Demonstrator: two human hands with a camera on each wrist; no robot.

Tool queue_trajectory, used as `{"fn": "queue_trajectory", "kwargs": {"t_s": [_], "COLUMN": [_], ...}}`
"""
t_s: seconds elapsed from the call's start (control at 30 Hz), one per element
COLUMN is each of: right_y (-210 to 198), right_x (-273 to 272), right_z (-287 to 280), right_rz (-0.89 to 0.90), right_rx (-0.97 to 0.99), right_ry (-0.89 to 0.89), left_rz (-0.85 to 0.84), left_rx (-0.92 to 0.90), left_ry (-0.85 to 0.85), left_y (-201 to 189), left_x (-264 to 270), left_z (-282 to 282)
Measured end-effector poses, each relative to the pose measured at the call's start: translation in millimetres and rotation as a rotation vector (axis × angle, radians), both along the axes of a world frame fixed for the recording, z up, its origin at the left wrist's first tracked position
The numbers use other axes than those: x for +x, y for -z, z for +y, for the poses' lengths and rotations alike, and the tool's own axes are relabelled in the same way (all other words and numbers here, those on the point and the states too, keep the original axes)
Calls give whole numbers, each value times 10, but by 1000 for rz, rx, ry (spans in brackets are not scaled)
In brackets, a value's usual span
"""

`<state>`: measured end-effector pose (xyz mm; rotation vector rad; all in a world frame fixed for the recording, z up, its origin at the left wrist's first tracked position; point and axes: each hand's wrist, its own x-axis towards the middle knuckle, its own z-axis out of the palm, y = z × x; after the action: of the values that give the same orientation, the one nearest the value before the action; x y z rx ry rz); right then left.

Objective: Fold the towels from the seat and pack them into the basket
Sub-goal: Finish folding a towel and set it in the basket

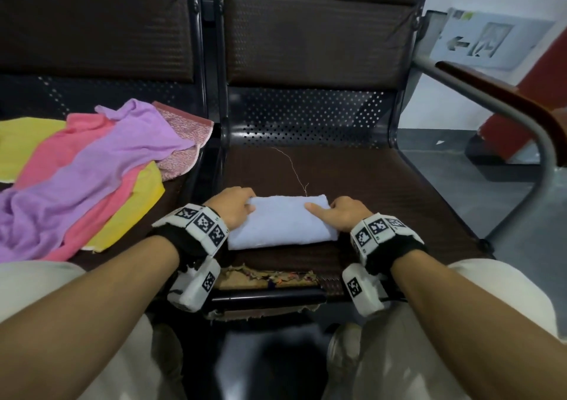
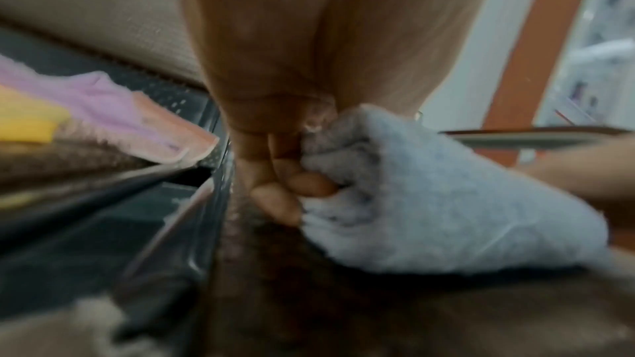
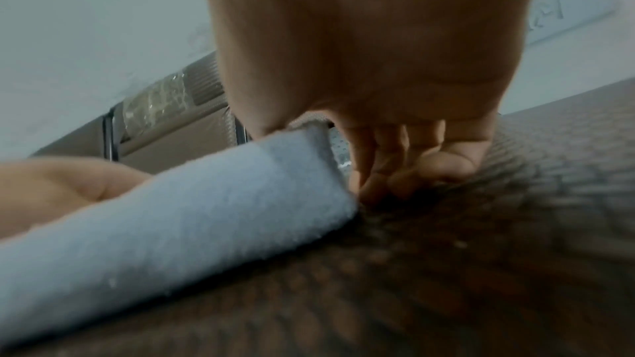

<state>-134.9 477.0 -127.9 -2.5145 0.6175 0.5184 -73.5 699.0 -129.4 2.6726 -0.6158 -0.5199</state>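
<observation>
Even, soft indoor light fills the head view, which is sharp mid-frame and bends straight lines toward its edges. Both wrist views are soft with blur, perhaps from motion; the brown seat [image 3: 446, 268] smears near the lens, its weave barely readable.

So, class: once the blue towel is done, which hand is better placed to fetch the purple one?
Left. The left hand is nearer the purple towel heaped on its side; the right hand would cross over.
</observation>
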Motion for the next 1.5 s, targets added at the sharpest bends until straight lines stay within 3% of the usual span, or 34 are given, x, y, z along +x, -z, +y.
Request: {"fn": "queue_trajectory", "kwargs": {"t_s": [0.1, 0.2, 0.27, 0.4, 0.57, 0.77, 0.9, 1.0, 1.13, 1.27, 1.5], "right_y": [-27, -169, -340, -857, -1519, -2091, -2031, -1813, -1328, -704, 336], "right_x": [18, -57, -147, -383, -679, -1430, -2046, -2580, -3395, -4162, -5021], "right_z": [37, 124, 203, 305, 189, -326, -773, -1134, -1574, -1851, -2085], "right_rz": [22, -104, -259, -555, -776, -1037, -1161, -1157, -1147, -1062, -710], "right_rx": [190, 365, 454, 422, 408, 358, 273, 272, 309, 237, 117], "right_ry": [0, -64, -130, -277, -316, -107, 125, 292, 525, 651, 647], "left_rz": [-11, -119, -142, 2, -3, -139, -284, -319, -286, -145, 165], "left_rx": [111, 193, 46, -441, -485, -476, -366, -257, -143, -78, -12], "left_ry": [112, 127, 134, 151, 222, 301, 431, 582, 783, 960, 961], "left_y": [-15, -135, -303, -755, -1142, -1704, -1977, -2044, -1748, -1079, 332], "left_x": [-26, -80, -147, -332, -586, -1081, -1485, -1880, -2422, -2933, -3588], "left_z": [31, 23, -2, -65, -145, -519, -1082, -1623, -2349, -2901, -3410]}}
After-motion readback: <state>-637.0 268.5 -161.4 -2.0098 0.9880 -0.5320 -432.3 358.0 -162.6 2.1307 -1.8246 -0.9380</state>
